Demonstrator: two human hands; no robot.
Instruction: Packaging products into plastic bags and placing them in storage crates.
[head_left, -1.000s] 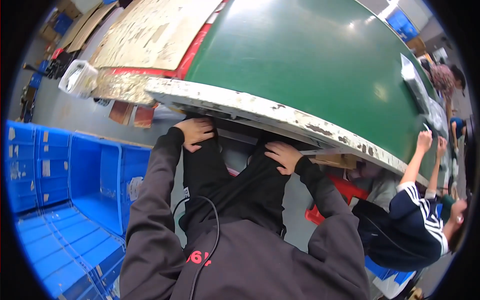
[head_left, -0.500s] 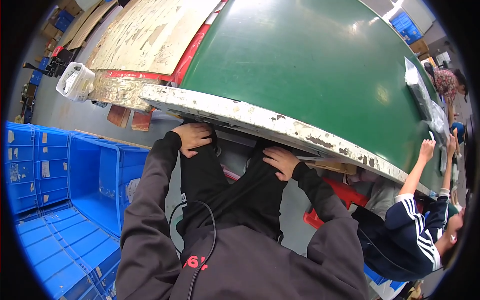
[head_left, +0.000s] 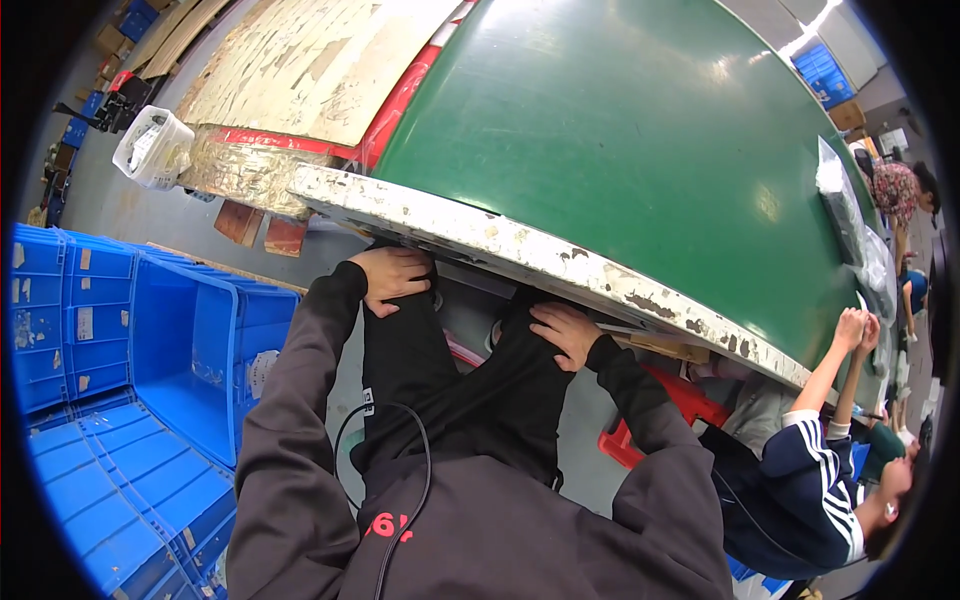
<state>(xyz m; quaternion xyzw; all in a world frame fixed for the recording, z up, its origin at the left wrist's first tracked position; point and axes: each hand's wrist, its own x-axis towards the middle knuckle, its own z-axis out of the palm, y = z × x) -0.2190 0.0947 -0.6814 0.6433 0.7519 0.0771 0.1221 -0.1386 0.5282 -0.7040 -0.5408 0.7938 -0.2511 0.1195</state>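
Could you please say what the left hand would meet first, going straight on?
The left hand would probably meet the right trouser leg first, across the gap; depth beneath the table edge is unclear.

Grey floor (head_left: 593,478), green table (head_left: 620,150) — white-edged, bright strip light (head_left: 815,28)

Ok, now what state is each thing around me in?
Left hand: open, resting on the black trousers.
Right hand: open, resting there too.
Black cable: slack, curved.
Blue crate: open, inside visible.
White container: open-topped, something inside.
Board: surface worn, patchy.
White table edge: paint chipped.
Green tabletop: glossy, reflecting light.
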